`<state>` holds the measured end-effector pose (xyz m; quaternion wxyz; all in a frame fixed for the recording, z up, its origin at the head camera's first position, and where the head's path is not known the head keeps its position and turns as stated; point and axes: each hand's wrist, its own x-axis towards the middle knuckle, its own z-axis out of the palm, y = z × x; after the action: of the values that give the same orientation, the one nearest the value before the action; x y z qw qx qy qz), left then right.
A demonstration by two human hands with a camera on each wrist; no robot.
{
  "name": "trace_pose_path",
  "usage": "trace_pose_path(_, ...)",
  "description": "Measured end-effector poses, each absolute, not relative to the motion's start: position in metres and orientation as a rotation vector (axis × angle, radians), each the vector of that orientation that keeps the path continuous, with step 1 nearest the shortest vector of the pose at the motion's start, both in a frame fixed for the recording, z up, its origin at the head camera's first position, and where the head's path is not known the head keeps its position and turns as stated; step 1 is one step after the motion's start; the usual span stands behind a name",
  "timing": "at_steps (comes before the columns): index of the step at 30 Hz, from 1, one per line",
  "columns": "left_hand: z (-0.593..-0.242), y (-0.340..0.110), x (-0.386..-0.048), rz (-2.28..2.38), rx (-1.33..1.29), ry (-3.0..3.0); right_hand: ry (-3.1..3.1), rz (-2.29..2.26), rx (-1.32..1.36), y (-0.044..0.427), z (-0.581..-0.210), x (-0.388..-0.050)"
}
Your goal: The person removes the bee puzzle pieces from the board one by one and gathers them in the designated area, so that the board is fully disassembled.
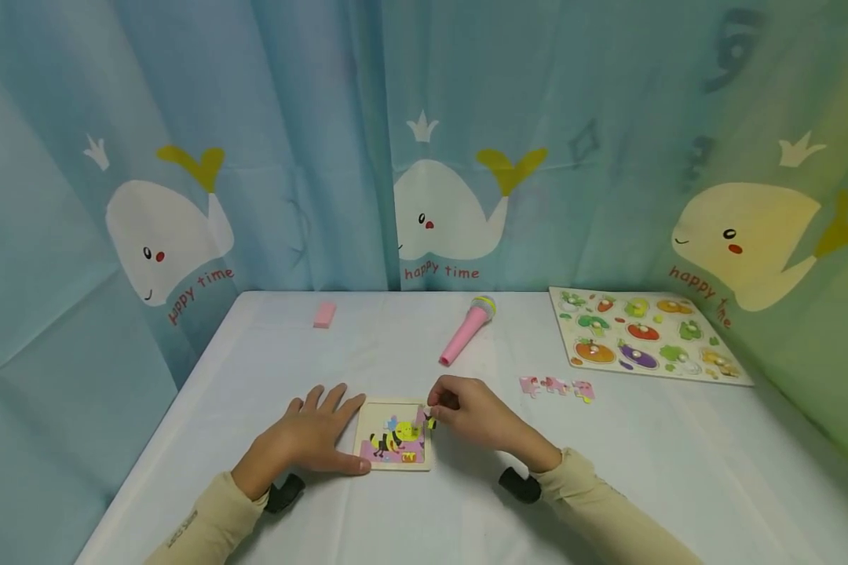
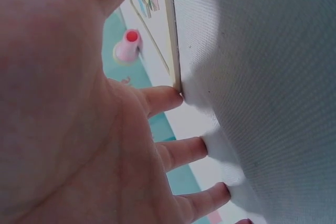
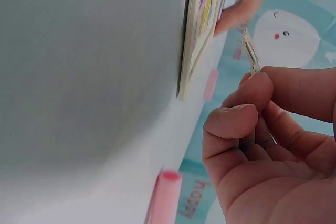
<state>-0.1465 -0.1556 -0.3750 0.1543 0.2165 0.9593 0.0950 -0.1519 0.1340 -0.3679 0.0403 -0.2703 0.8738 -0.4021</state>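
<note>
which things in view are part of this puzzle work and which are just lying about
In the job:
- puzzle tray, left hand at its edge
- puzzle piece, pinched by right hand
- three loose pieces, probably

Lying about:
- pink microphone
- pink block
- vegetable board

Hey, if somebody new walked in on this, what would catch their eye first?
Likely the whales on the blue curtain behind the table. Next, the bee puzzle low in the head view, the left hand touching it, the right hand pinching a loose piece by its right edge. Beyond them lies a pink microphone.
</note>
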Motion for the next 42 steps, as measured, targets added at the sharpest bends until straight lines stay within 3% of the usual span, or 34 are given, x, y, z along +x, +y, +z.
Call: trace_pose_path(42,-0.374,-0.158,-0.145,0.327,0.658,2.720,2.932,-1.061,-0.505,0.265,-0.363,-0.147)
